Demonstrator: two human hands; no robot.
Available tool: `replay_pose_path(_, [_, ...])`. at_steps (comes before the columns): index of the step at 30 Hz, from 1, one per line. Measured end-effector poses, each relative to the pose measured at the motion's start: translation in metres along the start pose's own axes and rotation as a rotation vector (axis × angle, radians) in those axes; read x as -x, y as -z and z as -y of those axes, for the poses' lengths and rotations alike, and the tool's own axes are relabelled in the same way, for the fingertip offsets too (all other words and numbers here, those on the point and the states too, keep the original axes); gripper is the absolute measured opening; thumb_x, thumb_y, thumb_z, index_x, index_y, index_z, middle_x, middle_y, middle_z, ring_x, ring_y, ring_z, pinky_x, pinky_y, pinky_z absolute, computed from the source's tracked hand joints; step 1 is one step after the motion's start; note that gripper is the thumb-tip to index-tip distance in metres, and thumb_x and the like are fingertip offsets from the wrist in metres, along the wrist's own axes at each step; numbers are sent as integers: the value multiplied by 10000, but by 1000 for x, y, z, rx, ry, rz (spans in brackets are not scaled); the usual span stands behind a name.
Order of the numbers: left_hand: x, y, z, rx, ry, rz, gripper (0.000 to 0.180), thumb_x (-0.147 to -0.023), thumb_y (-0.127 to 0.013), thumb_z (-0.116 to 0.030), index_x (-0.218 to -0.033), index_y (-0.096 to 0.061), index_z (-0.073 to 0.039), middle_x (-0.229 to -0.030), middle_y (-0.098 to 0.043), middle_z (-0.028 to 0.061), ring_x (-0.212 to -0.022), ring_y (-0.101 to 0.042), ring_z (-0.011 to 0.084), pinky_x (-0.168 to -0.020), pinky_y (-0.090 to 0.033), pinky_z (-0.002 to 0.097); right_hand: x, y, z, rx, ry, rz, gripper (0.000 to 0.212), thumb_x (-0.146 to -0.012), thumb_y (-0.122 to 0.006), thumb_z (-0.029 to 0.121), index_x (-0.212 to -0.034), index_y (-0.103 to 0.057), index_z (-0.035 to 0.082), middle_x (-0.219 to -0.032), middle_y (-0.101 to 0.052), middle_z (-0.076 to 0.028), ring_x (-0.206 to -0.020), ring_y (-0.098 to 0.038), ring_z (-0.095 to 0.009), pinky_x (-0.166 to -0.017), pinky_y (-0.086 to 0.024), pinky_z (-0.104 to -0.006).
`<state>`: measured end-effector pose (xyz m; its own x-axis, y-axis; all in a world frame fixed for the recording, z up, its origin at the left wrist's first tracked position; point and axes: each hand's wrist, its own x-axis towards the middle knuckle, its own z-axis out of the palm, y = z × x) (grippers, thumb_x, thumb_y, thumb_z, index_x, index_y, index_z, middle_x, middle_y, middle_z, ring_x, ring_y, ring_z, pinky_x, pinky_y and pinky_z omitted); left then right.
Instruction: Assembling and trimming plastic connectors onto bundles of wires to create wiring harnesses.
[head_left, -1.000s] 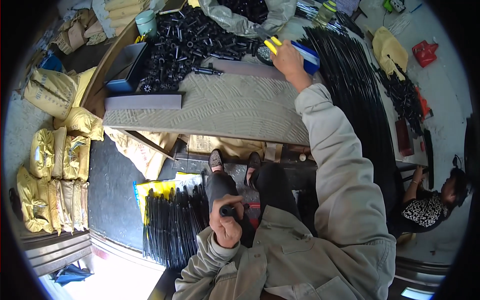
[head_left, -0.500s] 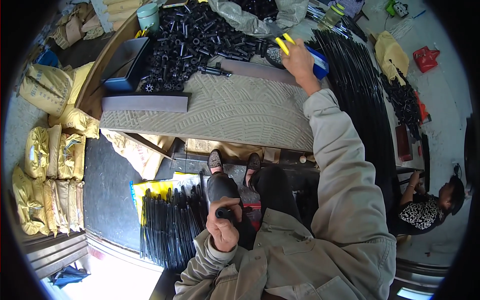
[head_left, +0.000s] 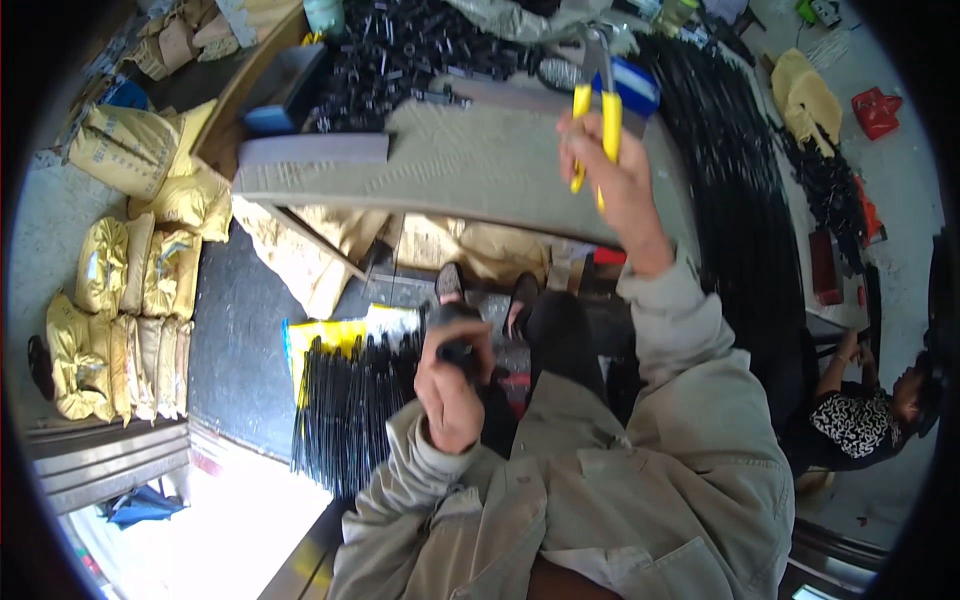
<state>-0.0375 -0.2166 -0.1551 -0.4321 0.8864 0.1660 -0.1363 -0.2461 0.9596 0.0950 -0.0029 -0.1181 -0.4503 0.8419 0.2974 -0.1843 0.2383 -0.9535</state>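
My right hand (head_left: 628, 185) grips a pair of pliers (head_left: 612, 122) by its yellow handles, above the right side of the workbench. The metal jaws point away from me and the handles are spread apart. Low over my lap, my left hand (head_left: 450, 400) is closed around a black tube-shaped part (head_left: 457, 354), its round end facing up; the rest is hidden by the fingers. Past the bench's front strip lies a heap of black plastic parts (head_left: 380, 60). A blue box (head_left: 632, 88) sits just beyond the pliers.
A grey mat covers the workbench (head_left: 480, 160). Long black rods (head_left: 725, 170) lie along its right side, and another bundle of rods (head_left: 350, 410) stands by my left leg. Yellow sacks (head_left: 125, 150) are stacked at left. Another person (head_left: 850, 420) sits at far right.
My right hand has drawn back toward me with the pliers, now away from the heap and turned more upright. My left hand keeps the black part, and the whole view has shifted.
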Motion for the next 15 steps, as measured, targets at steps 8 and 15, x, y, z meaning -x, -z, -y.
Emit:
replay_pose_path(8, [16, -26, -24, -73, -95, 219, 565, -923, -239, -477, -972, -512, 16, -657, -489, 33, -533, -407, 82, -504, -324, 220, 125, -54, 28, 94, 392, 154, 136, -813, -588, 121, -780, -550, -5, -943, -481, -133, -721, -485, -148, -653, -413, -257])
replay_pose_path(15, [32, -38, -27, -51, -154, 214, 569, -915, -254, -491, -976, -510, 14, -665, -497, 35, -543, -416, 83, -509, -328, 217, 144, -49, 44, 257, 482, 156, 102, -790, -613, 80, -784, -554, -3, -962, -490, -148, -730, -497, -168, -657, -425, -273])
